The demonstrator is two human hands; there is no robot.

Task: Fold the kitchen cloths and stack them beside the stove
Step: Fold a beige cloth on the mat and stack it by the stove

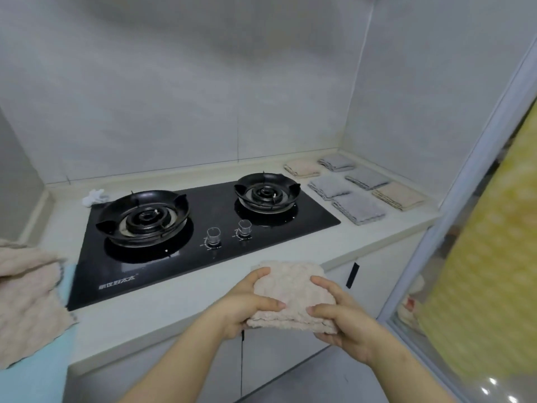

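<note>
I hold a folded beige cloth [293, 289] in the air above the counter's front edge, right of the stove's knobs. My left hand [247, 306] grips its left side and my right hand [340, 312] grips its right side, thumbs on top. To the right of the black two-burner stove [203, 228], several folded cloths lie flat side by side on the counter: grey ones [359, 209] [328, 186] [367, 177] [337, 162] and beige ones [398, 194] [302, 167]. Unfolded beige cloths [26, 292] lie heaped at the far left over a light blue cloth [37, 370].
A small crumpled white rag [94, 196] sits behind the left burner. The tiled wall encloses the counter [162, 309] at the back and right. A glass sliding door frame [453, 228] stands at the right, with yellow patterned fabric behind it. White cabinet doors are below the counter.
</note>
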